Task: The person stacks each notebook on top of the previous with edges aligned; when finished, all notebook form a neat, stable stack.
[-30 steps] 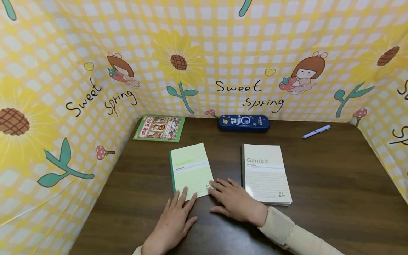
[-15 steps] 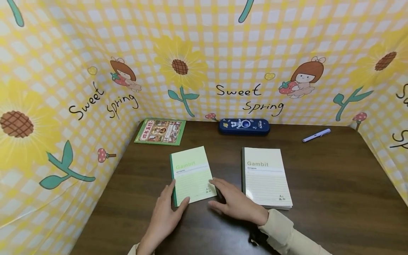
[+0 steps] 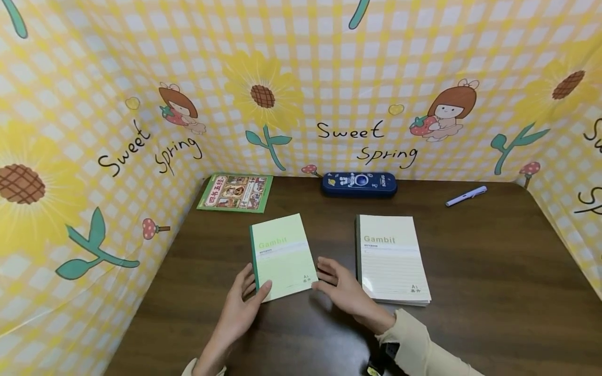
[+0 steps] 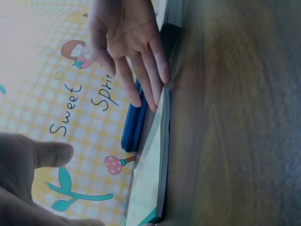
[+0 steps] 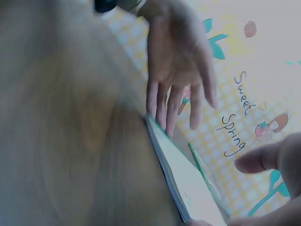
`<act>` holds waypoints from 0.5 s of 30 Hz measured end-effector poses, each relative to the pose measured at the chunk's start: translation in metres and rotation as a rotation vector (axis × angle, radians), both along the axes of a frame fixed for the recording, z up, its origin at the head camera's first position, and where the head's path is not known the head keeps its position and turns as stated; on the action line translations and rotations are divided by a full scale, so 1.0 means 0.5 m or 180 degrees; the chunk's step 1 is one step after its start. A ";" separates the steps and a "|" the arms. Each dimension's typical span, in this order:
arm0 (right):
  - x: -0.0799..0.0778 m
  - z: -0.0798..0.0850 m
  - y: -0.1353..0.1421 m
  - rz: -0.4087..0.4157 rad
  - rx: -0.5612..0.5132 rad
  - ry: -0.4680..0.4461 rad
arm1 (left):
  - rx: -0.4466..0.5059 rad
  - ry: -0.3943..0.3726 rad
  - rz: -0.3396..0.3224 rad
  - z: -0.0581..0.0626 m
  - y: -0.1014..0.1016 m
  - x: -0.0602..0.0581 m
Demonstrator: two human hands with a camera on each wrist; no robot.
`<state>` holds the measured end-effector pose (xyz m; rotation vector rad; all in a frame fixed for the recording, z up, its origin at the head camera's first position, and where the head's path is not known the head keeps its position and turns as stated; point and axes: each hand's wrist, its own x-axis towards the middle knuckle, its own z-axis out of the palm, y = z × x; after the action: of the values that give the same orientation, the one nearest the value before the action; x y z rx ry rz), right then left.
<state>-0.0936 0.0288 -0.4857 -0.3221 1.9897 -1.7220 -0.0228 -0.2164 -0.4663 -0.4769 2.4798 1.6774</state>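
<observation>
A pale green notebook [image 3: 284, 258] with a green spine lies slightly turned on the table, cover up. My left hand [image 3: 241, 305] stands at its spine side near the lower left corner, thumb raised over the cover's edge. At its lower right corner is my right hand [image 3: 345, 290], thumb and fingers apart. Both wrist views show straight, spread fingers, with fingertips at the notebook's edges; neither hand is curled round it. In the left wrist view the right palm [image 4: 134, 37] faces the notebook's end. Whether the fingertips press on it, I cannot tell.
Right of my right hand lies a stack of white notebooks [image 3: 392, 258] with a dark spine. Along the back are a green-bordered picture book [image 3: 235, 193], a navy pencil case [image 3: 359, 185] and a lilac pen [image 3: 465, 196]. Yellow checked cloth [image 3: 357, 62] walls the table [image 3: 494, 271].
My left hand has slid off the cover to the notebook's left edge. My right hand has turned and shifted to the right edge. The notebook stays almost in place.
</observation>
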 end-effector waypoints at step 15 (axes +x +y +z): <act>-0.023 0.000 0.011 -0.0155 -0.0510 -0.0711 | 0.0639 -0.0269 0.0348 -0.019 -0.029 -0.009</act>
<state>-0.1049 0.0344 -0.4859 -0.1284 1.7190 -1.8640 -0.0271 -0.2307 -0.4760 -0.6549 2.2338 1.8799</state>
